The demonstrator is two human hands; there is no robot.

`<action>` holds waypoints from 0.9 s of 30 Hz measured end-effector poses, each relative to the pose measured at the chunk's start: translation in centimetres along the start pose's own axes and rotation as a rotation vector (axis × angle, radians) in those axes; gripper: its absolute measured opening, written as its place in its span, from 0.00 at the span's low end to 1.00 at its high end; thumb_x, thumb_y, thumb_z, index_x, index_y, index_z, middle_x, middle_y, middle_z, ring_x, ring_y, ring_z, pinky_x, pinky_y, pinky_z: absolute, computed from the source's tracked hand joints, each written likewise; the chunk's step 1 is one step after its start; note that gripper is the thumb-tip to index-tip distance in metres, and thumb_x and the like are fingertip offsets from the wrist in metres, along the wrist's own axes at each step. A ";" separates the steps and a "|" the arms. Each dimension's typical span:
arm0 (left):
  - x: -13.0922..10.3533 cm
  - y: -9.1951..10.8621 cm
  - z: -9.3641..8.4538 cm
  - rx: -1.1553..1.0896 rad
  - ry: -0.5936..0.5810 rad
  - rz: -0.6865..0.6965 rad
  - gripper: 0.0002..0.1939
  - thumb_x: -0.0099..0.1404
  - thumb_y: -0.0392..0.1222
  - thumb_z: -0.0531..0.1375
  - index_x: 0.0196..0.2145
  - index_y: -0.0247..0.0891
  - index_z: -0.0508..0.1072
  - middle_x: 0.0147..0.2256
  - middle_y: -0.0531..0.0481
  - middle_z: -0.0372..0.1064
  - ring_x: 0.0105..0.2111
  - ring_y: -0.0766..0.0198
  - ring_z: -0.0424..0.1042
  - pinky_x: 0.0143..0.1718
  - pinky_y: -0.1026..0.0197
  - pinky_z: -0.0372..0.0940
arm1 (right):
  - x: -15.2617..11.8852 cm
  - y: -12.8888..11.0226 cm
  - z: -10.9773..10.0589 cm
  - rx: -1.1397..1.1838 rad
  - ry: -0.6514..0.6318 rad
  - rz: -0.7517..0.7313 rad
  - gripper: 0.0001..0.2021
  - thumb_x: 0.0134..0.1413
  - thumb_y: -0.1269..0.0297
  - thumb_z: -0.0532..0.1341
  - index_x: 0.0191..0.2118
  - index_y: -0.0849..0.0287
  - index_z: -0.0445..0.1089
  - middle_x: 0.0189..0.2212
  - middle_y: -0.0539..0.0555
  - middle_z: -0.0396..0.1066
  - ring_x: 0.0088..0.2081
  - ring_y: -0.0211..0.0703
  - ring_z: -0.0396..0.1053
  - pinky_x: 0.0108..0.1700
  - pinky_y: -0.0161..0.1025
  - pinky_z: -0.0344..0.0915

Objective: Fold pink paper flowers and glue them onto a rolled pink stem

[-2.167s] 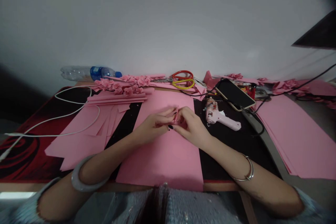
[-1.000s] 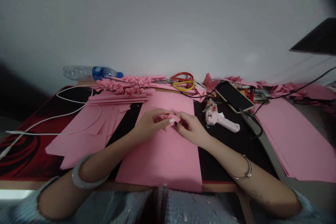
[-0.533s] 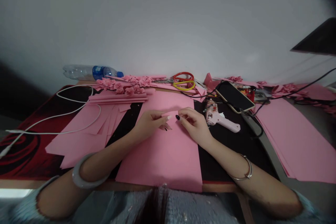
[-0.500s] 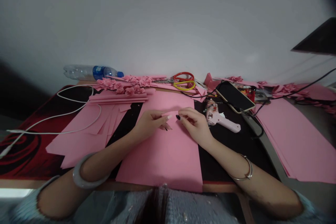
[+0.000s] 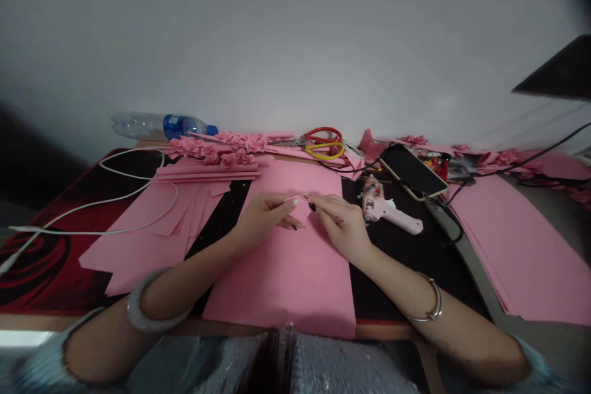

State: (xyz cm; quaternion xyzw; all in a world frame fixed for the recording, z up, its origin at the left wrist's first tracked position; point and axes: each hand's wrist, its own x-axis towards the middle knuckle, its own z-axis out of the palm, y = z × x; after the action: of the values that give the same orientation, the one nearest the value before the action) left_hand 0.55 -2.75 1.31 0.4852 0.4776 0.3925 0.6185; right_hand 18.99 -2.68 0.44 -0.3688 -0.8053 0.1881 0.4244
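A: What is grasped, and where?
B: Left hand (image 5: 261, 218) and right hand (image 5: 345, 223) both pinch a small pink paper piece (image 5: 302, 204) between them, over a large rectangular pink paper sheet (image 5: 281, 286).

A desk mat (image 5: 415, 277) covers the counter (image 5: 385, 331), a paper sheet (image 5: 281, 289) lying on its middle. Above the sheet, a paper piece (image 5: 302, 207) is between the left grip (image 5: 261, 220) and the right grip (image 5: 344, 226). Left of the sheet lie cut papers (image 5: 148, 252), a cable (image 5: 44, 231) across them; behind those come paper rolls (image 5: 207, 176), then paper flowers (image 5: 203, 149), with a plastic bottle (image 5: 173, 127) to their left. Scissors (image 5: 305, 139) lie behind the sheet. A hot glue gun (image 5: 388, 214) lies to its right, a smartphone (image 5: 414, 170) behind that, and a paper stack (image 5: 526, 252) farther right.
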 end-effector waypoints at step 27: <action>0.3 -0.2 -0.4 -0.189 -0.035 -0.048 0.15 0.55 0.48 0.64 0.35 0.32 0.74 0.26 0.48 0.75 0.23 0.65 0.74 0.25 0.65 0.69 | -0.3 0.0 -0.4 -0.245 -0.217 -0.217 0.25 0.57 0.78 0.48 0.60 0.62 0.59 0.53 0.62 0.68 0.54 0.45 0.66 0.53 0.49 0.67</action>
State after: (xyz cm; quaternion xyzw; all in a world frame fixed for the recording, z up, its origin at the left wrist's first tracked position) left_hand 0.24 -2.39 1.02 0.4199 0.4388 0.4124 0.6790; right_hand 19.39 -2.96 0.47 -0.3060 -0.8982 0.0805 0.3050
